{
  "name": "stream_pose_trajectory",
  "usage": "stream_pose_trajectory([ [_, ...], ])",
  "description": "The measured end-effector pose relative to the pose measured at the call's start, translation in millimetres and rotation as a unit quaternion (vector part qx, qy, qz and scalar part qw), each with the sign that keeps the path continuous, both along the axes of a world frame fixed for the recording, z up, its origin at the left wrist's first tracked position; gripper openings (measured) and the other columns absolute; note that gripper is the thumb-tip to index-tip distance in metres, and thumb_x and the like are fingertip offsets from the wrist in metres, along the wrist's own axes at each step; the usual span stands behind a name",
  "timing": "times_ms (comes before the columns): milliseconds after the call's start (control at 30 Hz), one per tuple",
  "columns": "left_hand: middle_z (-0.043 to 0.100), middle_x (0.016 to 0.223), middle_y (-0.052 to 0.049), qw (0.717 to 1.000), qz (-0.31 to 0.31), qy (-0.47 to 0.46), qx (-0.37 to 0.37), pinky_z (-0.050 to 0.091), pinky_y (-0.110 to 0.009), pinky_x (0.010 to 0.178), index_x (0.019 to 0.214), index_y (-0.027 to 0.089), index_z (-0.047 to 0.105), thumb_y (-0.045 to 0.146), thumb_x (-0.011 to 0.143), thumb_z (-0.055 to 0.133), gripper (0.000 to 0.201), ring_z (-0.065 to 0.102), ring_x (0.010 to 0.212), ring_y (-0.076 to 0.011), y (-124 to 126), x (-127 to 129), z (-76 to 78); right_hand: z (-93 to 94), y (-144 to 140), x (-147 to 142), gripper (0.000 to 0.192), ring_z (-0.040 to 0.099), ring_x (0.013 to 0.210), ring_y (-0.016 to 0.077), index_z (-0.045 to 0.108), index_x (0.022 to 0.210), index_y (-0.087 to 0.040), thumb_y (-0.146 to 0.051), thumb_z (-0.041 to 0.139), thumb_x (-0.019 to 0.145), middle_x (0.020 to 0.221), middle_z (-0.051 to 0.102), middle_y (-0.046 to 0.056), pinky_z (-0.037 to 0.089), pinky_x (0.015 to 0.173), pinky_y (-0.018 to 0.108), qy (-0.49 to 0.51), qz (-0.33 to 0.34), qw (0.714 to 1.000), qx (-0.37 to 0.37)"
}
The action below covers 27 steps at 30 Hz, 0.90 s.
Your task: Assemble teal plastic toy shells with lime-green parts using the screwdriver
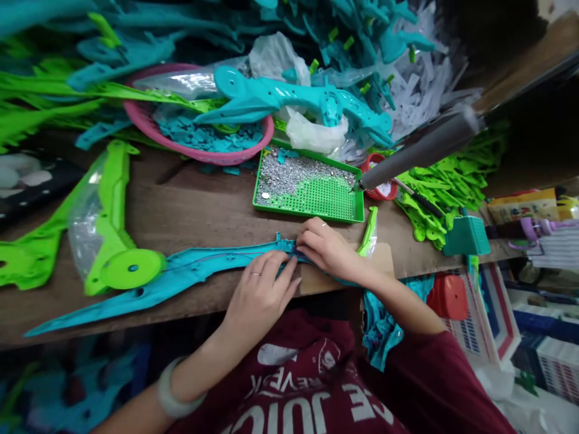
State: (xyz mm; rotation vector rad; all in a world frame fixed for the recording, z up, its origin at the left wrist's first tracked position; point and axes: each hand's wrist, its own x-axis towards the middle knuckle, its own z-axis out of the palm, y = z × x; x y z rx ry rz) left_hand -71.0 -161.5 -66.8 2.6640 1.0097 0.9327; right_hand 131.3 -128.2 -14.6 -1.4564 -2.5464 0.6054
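A: What fills the frame?

B: A wooden bench (203,208) runs across the middle. Along the top lies a heap of teal parts (316,24), and green parts (40,102) pile up at upper left.

A: And the biggest single piece?

B: A long teal blade (149,289) lies along the bench's near edge, its tip at lower left and its thick end at centre, under the hands. Just above its middle sits a green shell (113,223) with a round end, partly in clear wrap.

A: Above that?

B: A pink basin (149,123) of teal scraps at upper centre-left, with a teal shell (289,99) lying across its right rim. Right of centre is a green tray (312,211) of small silvery screws (294,175). A grey handle (420,150) slants in from the upper right, its tip at the tray's right corner, just beside a small red cup (380,187).

A: The hands?

B: The left hand (262,289) rests flat on the blade's thick end, fingers spread and pointing up-right. The right hand (328,247) touches it at the fingertips, fingers curled and pressed together on the same spot; what it pinches there, I cannot tell. A green strip (368,232) lies just right of it.
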Motion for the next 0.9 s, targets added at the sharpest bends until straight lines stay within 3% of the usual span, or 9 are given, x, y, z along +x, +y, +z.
stream_pose_trajectory([
  [100,0.066,0.113,-0.018,1.000,-0.001,-0.008,-0.002,0.054,-0.046,0.094,0.115,0.007,0.066,0.019,0.095,0.060,0.024,0.062,0.110,-0.0314,2,0,1.9,0.0,1,0,0.019,0.051,0.100,0.0216,0.055,0.093,-0.017,-0.025,0.042,0.104,0.106,0.056,0.012,0.049,0.089,0.037,0.044,-0.032,0.998,-0.039],
  [200,0.066,0.121,-0.020,0.999,-0.028,-0.014,-0.012,0.053,-0.049,0.097,0.116,0.006,0.065,0.020,0.095,0.061,0.026,0.061,0.117,-0.0338,7,-2,2.4,-4.2,10,5,0.016,0.054,0.096,0.0174,0.053,0.091,-0.018,-0.025,0.046,0.103,0.099,0.056,0.007,0.049,0.089,0.033,0.134,-0.002,0.985,-0.105],
  [400,0.067,0.120,-0.019,0.998,-0.052,-0.019,-0.023,0.055,-0.049,0.094,0.116,0.010,0.066,0.022,0.097,0.057,0.024,0.063,0.114,-0.0327,12,-3,-0.8,-15.2,12,14,0.016,0.053,0.099,0.0183,0.055,0.092,-0.019,-0.028,0.047,0.103,0.099,0.060,0.008,0.049,0.092,0.035,0.176,0.032,0.983,-0.034],
  [533,0.065,0.120,-0.021,0.998,-0.039,-0.037,-0.035,0.055,-0.050,0.093,0.115,0.009,0.067,0.020,0.094,0.060,0.024,0.062,0.116,-0.0344,10,-2,-2.1,-12.1,14,15,0.019,0.054,0.096,0.0184,0.055,0.090,-0.019,-0.028,0.047,0.103,0.095,0.060,0.007,0.049,0.090,0.035,0.149,0.040,0.986,-0.065],
  [900,0.065,0.113,-0.020,0.998,-0.051,-0.017,-0.028,0.055,-0.048,0.089,0.117,0.008,0.066,0.019,0.093,0.062,0.026,0.063,0.109,-0.0337,3,2,-1.4,-20.6,9,17,0.020,0.059,0.093,0.0167,0.059,0.084,-0.017,-0.029,0.056,0.100,0.091,0.063,0.005,0.050,0.089,0.034,0.232,-0.014,0.969,-0.088],
])
